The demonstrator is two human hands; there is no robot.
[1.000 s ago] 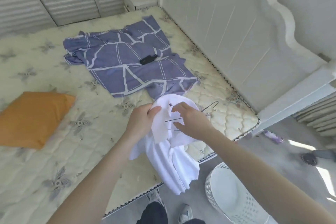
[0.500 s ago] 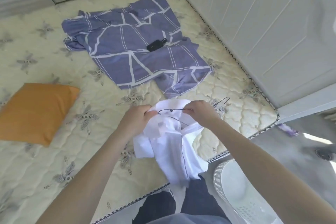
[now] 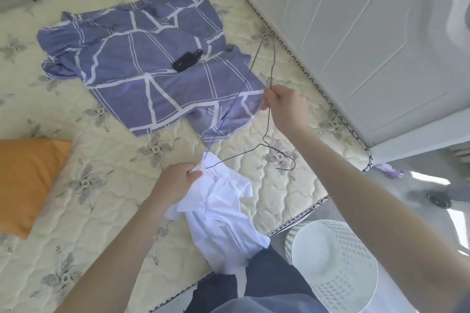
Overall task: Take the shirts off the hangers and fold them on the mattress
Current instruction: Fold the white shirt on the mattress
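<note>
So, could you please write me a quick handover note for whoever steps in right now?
Left hand grips the white shirt by its collar, near the mattress edge.
Right hand holds the wire hanger lifted; one end sits at the collar.
Purple cloth lies spread and unfolded farther up the mattress.
Done: hanger almost out.
Left: free it, set it aside, fold the shirt on the mattress.

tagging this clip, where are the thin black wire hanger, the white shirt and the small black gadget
thin black wire hanger (image 3: 272, 66): head view, upper straight wire
white fabric shirt (image 3: 218, 213): head view, bunched middle
small black rectangular gadget (image 3: 187, 61): head view, casing centre
</note>
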